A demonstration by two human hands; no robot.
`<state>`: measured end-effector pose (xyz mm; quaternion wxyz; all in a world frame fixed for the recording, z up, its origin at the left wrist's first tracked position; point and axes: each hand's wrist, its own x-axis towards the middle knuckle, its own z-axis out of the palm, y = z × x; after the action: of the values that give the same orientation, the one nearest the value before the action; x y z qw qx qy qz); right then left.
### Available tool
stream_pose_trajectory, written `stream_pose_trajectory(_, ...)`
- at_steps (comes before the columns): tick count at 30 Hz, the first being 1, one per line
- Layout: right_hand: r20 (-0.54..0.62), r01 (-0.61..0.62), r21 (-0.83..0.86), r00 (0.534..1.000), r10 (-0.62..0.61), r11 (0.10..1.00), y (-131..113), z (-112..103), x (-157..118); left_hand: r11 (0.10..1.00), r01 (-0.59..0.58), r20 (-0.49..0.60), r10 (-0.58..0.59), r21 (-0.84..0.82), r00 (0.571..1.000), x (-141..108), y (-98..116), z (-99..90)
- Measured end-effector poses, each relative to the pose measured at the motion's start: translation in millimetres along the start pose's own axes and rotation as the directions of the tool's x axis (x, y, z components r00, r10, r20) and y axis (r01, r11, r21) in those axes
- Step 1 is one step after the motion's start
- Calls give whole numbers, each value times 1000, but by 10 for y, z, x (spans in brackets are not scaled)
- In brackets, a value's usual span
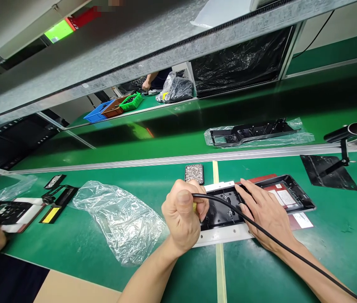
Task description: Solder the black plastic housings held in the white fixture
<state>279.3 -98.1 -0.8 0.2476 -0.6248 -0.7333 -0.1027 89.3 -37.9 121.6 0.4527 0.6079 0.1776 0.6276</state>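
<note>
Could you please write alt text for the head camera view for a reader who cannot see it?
On a green workbench, the left hand grips a corded tool over a black plastic panel that the right hand presses flat. A crumpled plastic bag lies left.

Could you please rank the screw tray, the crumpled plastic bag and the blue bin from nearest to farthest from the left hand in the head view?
From the left hand:
1. Screw tray, just beyond it.
2. Plastic bag, to its left.
3. Blue bin, far back left.

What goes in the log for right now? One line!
left hand: grips corded tool | right hand: flat on black panel | plastic bag: beside
</note>
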Motion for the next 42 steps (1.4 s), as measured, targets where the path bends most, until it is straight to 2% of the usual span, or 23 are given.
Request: stream_pose_trajectory(42, -3, 9, -1, 1000, -9, 1000, -4, -4, 5, 1000, 16, -19, -16, 6, 1000, 15, 12, 15)
